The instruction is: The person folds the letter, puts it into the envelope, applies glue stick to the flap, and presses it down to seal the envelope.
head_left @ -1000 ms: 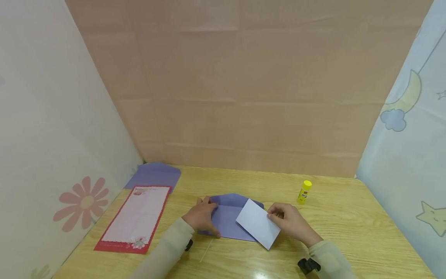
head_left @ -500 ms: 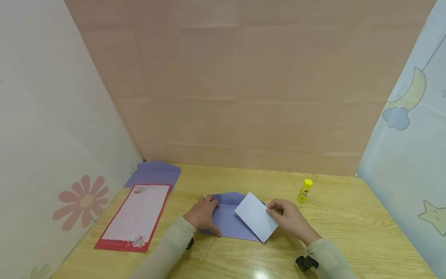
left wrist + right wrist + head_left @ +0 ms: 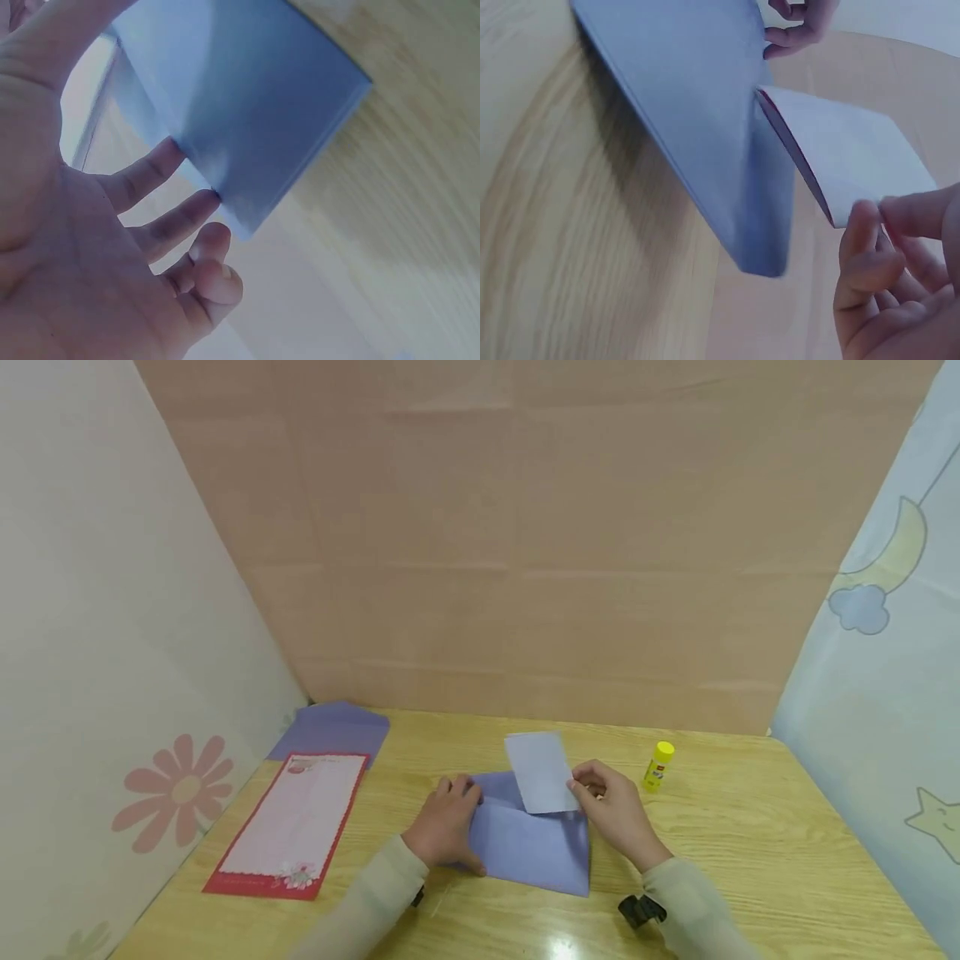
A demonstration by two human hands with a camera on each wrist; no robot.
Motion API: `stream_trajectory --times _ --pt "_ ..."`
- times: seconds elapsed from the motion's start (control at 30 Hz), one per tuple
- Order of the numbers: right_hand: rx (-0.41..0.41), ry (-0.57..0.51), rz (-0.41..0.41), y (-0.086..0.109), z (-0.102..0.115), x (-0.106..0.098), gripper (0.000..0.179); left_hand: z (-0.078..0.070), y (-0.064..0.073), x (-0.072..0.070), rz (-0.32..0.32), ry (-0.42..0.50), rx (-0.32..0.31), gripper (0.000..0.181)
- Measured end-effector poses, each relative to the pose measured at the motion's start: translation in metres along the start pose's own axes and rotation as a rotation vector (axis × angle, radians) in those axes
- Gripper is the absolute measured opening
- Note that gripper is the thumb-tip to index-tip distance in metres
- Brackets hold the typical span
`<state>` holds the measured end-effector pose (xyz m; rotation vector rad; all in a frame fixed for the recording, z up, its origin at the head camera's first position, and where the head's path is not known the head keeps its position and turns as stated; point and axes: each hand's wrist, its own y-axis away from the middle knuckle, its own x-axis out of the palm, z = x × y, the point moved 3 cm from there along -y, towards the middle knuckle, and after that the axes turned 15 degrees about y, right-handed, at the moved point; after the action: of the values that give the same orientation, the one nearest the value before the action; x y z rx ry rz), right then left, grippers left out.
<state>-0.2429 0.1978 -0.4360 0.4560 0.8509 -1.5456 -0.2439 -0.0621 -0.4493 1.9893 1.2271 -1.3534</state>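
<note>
A purple envelope (image 3: pixel 528 847) lies on the table with its flap raised at the far side. My left hand (image 3: pixel 448 823) holds its left end, thumb at the near edge and fingers at the far edge. The left wrist view shows two fingertips (image 3: pixel 216 193) touching the envelope's edge. My right hand (image 3: pixel 618 810) pinches a folded sheet of letter paper (image 3: pixel 542 774) by its right edge, thumb against fingers. The sheet's outside is white, and red shows along its inner edge in the right wrist view. Its lower edge is at the envelope's opening; how far inside, I cannot tell.
A yellow glue stick (image 3: pixel 658 766) stands upright to the right, beyond my right hand. On the left lies a red-bordered letter sheet (image 3: pixel 288 827), overlapping another purple envelope (image 3: pixel 333 727). A brown-covered wall (image 3: pixel 510 543) closes off the table's back.
My right hand has moved the folded letter paper away from me and turned it more upright, over the envelope's opening. The envelope's right end has swung towards me; my left hand shifted slightly right.
</note>
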Motion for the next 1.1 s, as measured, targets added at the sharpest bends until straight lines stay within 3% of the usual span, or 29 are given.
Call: stream_trajectory --times 0.13,0.27,0.63,0.77,0.97,1.1 --pt "0.011 -0.052 0.0 -0.001 0.003 0.002 0.011 -0.005 0.001 0.001 -0.048 -0.051 0.044 0.091" --pt "-0.019 -0.004 0.022 -0.002 0.004 0.005 0.011 -0.01 0.001 0.002 -0.073 -0.074 0.063 0.091" --pt "-0.24 0.332 0.036 0.001 0.01 0.011 0.013 -0.017 0.001 0.004 -0.084 -0.127 0.084 0.097" --pt "-0.285 0.412 0.061 0.003 0.014 0.011 0.011 -0.019 0.0 0.005 -0.094 -0.147 0.091 0.097" --pt "-0.289 0.38 0.165 0.004 0.019 0.011 0.011 -0.02 -0.001 0.005 -0.109 -0.153 0.101 0.097" --pt "-0.217 0.316 0.218 0.004 0.015 0.012 0.016 -0.017 -0.001 0.006 -0.146 -0.098 0.093 0.101"
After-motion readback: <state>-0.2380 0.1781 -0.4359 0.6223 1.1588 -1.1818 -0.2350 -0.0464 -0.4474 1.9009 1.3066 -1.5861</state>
